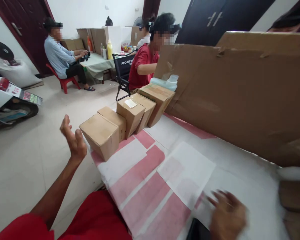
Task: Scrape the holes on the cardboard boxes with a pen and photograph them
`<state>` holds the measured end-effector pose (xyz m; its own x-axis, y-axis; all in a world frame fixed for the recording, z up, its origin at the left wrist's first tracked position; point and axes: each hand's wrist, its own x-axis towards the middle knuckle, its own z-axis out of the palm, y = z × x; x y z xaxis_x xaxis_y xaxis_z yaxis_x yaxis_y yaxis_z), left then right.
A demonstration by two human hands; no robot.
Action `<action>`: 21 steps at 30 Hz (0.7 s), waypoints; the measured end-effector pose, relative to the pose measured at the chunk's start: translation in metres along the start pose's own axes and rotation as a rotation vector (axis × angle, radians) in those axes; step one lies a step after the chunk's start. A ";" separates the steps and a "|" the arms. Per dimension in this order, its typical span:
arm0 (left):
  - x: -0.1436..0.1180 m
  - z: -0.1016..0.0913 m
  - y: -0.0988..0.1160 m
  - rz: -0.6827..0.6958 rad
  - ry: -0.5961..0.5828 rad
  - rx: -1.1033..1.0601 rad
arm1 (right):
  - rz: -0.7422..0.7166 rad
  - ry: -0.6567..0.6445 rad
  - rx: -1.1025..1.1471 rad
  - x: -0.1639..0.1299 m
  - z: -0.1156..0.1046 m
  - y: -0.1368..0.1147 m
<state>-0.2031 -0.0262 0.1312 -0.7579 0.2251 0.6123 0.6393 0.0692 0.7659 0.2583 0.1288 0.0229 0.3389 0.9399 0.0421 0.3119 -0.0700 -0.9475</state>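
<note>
My left hand is raised with its fingers and thumb apart, just left of the nearest cardboard box; it holds nothing. A gap seems to lie between hand and box, though whether they touch is hard to tell. My right hand hovers over the right part of the table, smeared by motion, its fingers stretched apart and nothing visible in them. A white sheet of paper lies flat to the left of that hand. Below, a dark object is cut off by the frame's bottom edge.
Several cardboard boxes form a row along the table's left edge, one bearing a white label. Behind them lies a pale blue bottle. A tall cardboard panel borders the table. Other people sit beyond; a scooter stands left.
</note>
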 end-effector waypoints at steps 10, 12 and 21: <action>-0.124 -0.021 -0.057 -0.457 -0.426 -0.157 | -0.265 -0.845 0.219 -0.172 0.160 -0.046; -0.160 -0.039 -0.044 -0.394 -0.503 -0.136 | -0.233 -0.843 0.250 -0.173 0.152 -0.048; -0.169 -0.005 0.034 0.576 -1.013 -0.173 | 0.053 -0.450 0.242 -0.099 0.060 -0.031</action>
<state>-0.0534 -0.0670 0.0548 0.1360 0.8548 0.5008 0.7684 -0.4101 0.4913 0.1618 0.0579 0.0293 -0.0841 0.9916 -0.0979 0.0727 -0.0918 -0.9931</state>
